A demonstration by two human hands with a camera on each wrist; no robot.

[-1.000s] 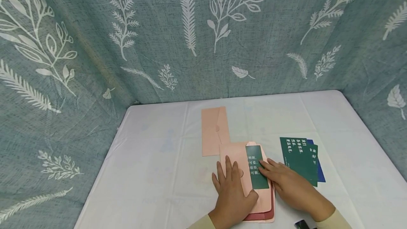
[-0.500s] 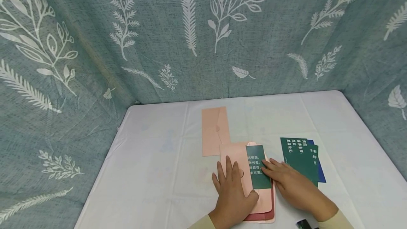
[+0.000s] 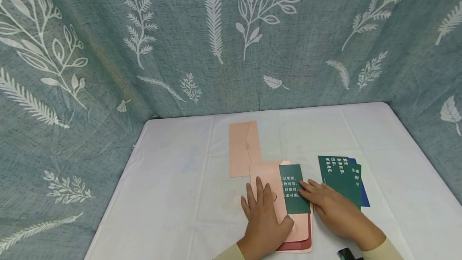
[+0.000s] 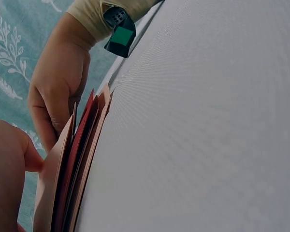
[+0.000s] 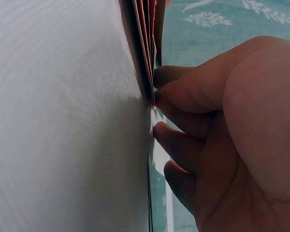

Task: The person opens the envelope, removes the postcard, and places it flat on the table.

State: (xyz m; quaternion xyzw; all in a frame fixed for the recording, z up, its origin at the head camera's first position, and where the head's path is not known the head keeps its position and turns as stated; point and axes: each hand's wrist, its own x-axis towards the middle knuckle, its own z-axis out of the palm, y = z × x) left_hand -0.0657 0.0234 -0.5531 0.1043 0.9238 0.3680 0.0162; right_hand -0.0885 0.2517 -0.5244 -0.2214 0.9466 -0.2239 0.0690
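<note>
My left hand lies spread on a pink envelope on top of a stack, its thumb near the lower part. A green card with white Chinese writing sticks out of that envelope's right side. The fingertips of my right hand are at the card's right edge, pinching it. In the right wrist view, the thumb and forefinger meet at the edge of the stack. Dark red envelopes show under the pink one. The left wrist view shows the stack edge-on, with several layers.
Farther back lies another pink envelope, overlapped at its corner by the stack. Right of my right hand are green cards with a blue card beneath. A white cloth covers the table; a patterned teal curtain surrounds it.
My right hand has drawn the green card a little to the right, so more of it and its writing shows outside the pink envelope. My left hand has stayed in place.
</note>
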